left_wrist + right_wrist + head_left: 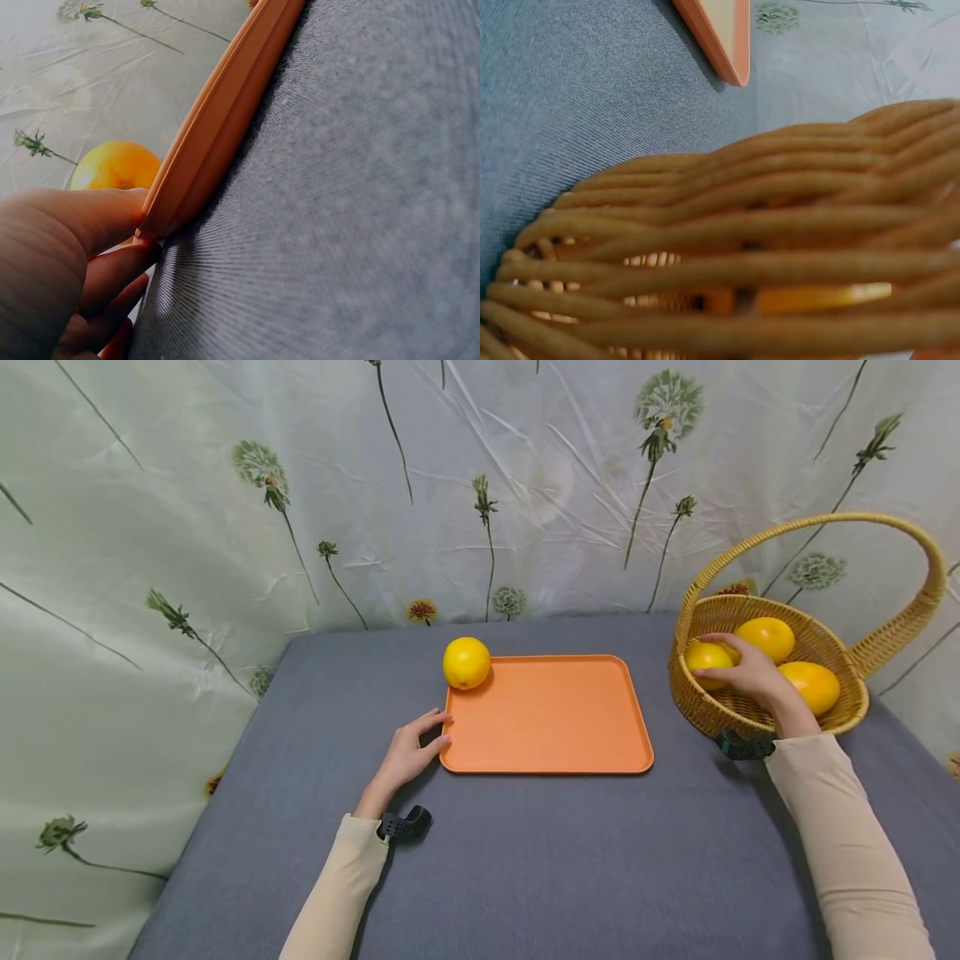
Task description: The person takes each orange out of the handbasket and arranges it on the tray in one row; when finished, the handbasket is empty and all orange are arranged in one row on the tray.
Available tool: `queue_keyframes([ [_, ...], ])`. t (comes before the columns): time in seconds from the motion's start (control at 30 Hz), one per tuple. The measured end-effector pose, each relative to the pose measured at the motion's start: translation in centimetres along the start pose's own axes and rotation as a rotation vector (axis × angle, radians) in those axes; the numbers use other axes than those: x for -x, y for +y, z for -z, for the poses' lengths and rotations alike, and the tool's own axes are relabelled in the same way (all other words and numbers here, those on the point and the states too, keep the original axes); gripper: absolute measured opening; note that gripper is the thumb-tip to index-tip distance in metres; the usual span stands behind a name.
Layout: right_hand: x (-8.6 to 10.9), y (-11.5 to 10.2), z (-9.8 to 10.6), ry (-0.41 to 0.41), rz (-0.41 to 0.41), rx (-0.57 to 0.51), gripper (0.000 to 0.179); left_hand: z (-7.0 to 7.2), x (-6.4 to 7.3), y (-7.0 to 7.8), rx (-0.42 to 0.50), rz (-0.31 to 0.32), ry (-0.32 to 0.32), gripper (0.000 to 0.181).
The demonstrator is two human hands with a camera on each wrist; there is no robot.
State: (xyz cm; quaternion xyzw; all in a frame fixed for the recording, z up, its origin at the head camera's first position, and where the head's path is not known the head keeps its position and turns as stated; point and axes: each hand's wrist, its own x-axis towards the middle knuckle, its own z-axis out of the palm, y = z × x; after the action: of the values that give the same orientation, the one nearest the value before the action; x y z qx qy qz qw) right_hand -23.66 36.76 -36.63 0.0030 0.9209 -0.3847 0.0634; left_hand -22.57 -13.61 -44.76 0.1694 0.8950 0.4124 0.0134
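Note:
My right hand (753, 675) reaches over the rim of a wicker basket (693, 706), its thumb and fingers curled round an orange (705, 658). Two more oranges, one at the back (768, 637) and one on the right (810, 687), lie in the basket. In the right wrist view, the woven basket side (780, 225) hides the hand. At the left edge of an orange tray (551, 718), my left hand (405, 752) touches the rim with thumb and fingertips, fingers relaxed. Another orange (467, 663) sits at the tray's far left corner.
A grey cloth (525, 860) covers the table. Behind it hangs a pale curtain (420, 543) with a dandelion print. The basket's tall arched handle (825, 518) rises above the right hand. Each wrist wears a black band, one on the left (405, 824).

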Motion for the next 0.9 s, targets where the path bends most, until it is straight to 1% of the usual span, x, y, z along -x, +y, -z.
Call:
queue_keyframes([
  [0.17,0.1,0.0,0.0,0.005,0.001,0.011,0.072,0.1,-0.1,0.1,0.003,0.000,0.005,0.039],
  [0.33,0.3,0.1,-0.2,0.045,0.004,0.060,0.070,0.0,0.0,0.1,-0.008,0.020,-0.011,0.040],
  [0.43,0.5,0.0,-0.3,0.067,0.016,0.074,0.069,0.0,0.0,0.0,0.001,0.016,-0.008,0.039],
  [0.53,0.5,0.0,-0.4,0.084,0.028,0.062,0.070,0.0,0.0,-0.1,0.008,0.018,-0.004,0.039],
  [0.73,1.0,-0.2,-0.6,0.108,0.011,0.031,0.069,0.0,0.0,-0.1,0.008,0.024,-0.013,0.039],
  [0.9,1.4,-0.1,-0.8,0.124,0.023,0.014,0.070,0.0,0.0,-0.1,0.011,0.022,-0.006,0.039],
])
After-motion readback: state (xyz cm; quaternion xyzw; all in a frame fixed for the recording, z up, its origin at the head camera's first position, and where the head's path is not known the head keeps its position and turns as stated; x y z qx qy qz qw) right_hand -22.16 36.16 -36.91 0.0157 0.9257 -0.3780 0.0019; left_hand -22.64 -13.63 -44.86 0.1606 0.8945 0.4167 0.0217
